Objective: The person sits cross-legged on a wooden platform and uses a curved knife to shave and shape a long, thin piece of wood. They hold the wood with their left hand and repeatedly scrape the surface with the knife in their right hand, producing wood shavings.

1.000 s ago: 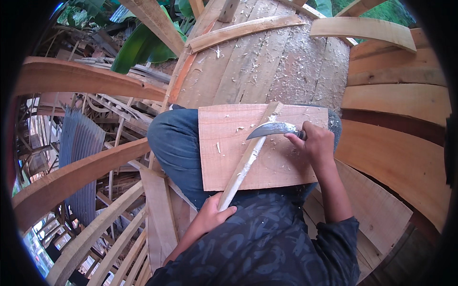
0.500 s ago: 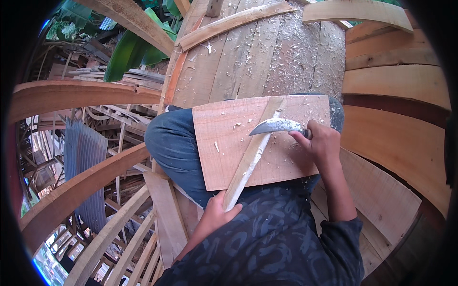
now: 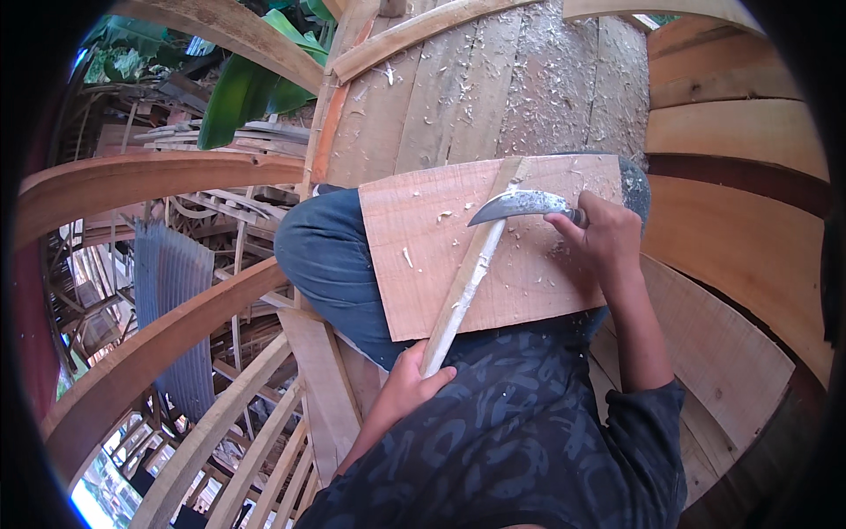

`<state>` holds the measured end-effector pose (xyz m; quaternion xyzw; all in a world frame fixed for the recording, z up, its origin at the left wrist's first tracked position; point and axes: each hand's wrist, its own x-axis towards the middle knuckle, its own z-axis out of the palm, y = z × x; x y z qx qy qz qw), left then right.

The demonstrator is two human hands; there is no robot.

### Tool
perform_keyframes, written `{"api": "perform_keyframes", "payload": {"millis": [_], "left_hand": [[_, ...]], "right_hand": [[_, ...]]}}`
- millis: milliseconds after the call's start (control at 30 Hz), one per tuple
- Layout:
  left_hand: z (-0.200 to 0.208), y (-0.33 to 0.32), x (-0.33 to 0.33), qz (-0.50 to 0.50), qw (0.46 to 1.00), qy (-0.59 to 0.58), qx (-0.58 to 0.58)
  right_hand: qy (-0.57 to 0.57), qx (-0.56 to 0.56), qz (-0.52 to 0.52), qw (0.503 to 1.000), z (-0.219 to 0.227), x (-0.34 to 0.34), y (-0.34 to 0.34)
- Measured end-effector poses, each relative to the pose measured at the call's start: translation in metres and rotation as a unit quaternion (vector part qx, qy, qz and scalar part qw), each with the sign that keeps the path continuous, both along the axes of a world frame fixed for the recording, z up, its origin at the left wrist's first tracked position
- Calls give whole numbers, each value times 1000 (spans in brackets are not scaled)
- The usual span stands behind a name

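Note:
A long narrow wooden strip (image 3: pixel 464 280) lies slantwise over a reddish board (image 3: pixel 407 234) that rests across my lap. My left hand (image 3: pixel 412 384) is wrapped round the strip's near end, just past the board's near edge. In my right hand (image 3: pixel 608 231) is a knife with a curved blade (image 3: pixel 520 204), its handle mostly hidden by the fingers. The blade crosses over the upper part of the strip, its tip pointing left. Pale, freshly cut wood shows along the strip's right side. A few curled shavings (image 3: pixel 407 257) lie on the board.
Plank flooring (image 3: pixel 441 110) strewn with shavings stretches ahead. Curved wooden ribs (image 3: pixel 167 348) rise at the left, with a corrugated sheet (image 3: pixel 174 309) and a banana leaf (image 3: pixel 238 101) beyond them. Curved planks (image 3: pixel 731 256) form a wall on the right, and a loose board (image 3: pixel 718 353) leans there.
The view has shifted slightly. The knife still crosses the strip's upper part, its blade now turned a little more tip-down. My left hand keeps its hold on the near end.

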<state>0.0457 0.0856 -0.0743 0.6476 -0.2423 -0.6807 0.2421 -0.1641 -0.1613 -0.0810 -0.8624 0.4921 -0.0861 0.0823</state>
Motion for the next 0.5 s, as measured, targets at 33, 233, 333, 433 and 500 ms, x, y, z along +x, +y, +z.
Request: {"api": "perform_keyframes", "payload": {"millis": [33,233,333,433,500], "left_hand": [[-2,2,0,4,1000,6,-3],[-11,5,1,12,999,36,-12],[-10,3,3,38,994,101,8],[-7,-1,6,56,985,163,28],[-9,-1,7,61,980,189,30]], "right_hand": [[-7,-2,4,1000,-1,1,-1],[14,-39,-2,999,-2,2,-13],[7,8,-8,1000,7,7,-3],[-30,102,41,994,13,8,25],[-22,117,59,991,12,8,38]]}}
